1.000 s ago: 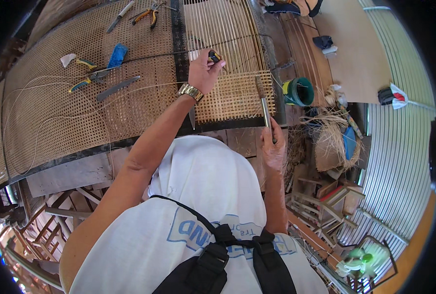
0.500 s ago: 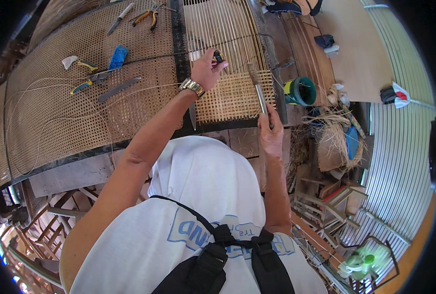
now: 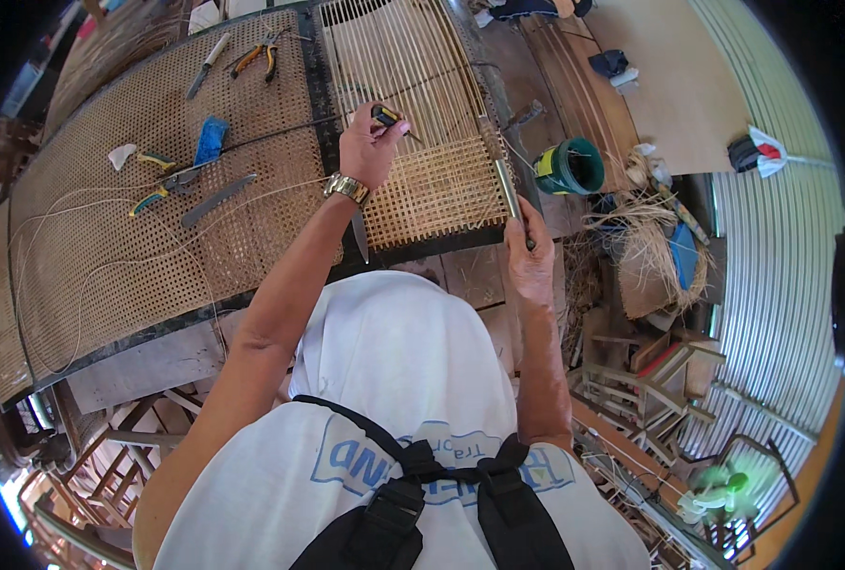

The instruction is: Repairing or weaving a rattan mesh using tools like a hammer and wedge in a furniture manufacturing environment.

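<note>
L hand (image 3: pixel 369 152) hides part of the blk/yellow tool (image 3: pixel 384 115); its tip's hard to make out, fingers curled snug round handle. R hand (image 3: pixel 531 261) has fingers wrapped round a rod (image 3: pixel 503 179), gripped end partly hidden. Strands (image 3: pixel 394 57) cut off at top. Vs. 0.5 s ago, bench view sits further L & rod's nearer weave's R edge; both grips look same. Weave (image 3: pixel 432 195), just R of L hand, is pale cane w/ small sq. holes; rod's silvery, straight, brownish far end.

woven cane (image 3: pixel 441 190): pale gold, checked | tool (image 3: pixel 384 116): black-yellow | bucket (image 3: pixel 552 171): dark green | packet (image 3: pixel 210 141): blue | shirt (image 3: pixel 403 332): white, blue print
</note>
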